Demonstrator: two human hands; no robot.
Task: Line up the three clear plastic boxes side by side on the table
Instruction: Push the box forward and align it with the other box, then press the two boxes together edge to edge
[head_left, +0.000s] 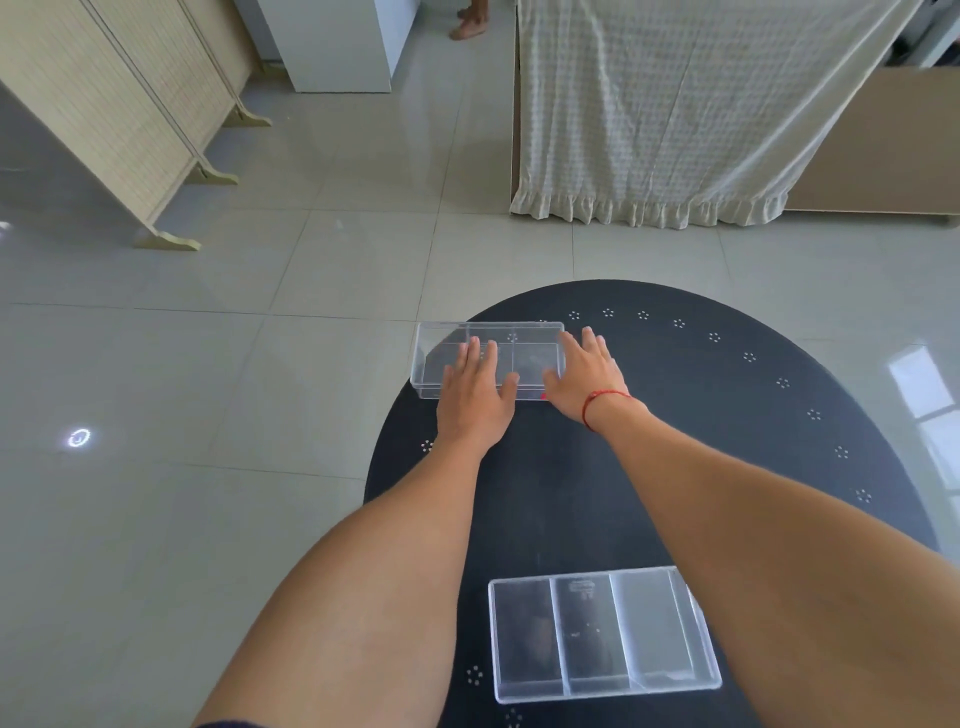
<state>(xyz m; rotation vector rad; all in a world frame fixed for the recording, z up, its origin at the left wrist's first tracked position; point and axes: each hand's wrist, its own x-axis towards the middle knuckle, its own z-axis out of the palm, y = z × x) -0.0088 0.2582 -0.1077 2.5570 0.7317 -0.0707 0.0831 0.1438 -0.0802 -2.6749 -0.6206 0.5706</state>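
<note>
Clear box (441, 345) under flat fingers (480, 353)

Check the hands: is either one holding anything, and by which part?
Nothing is lifted. Left hand lies flat, fingers spread, on top of the far clear box; right hand is flat at its right end. Contact, not a closed grip.

- Black oval table (675, 447), dotted with small white markings near its rim.
- Far clear box (441, 358) under both hands' fingers, overhanging the table's left edge.
- Near clear box (602, 634) between the forearms, well behind the hands.
</note>
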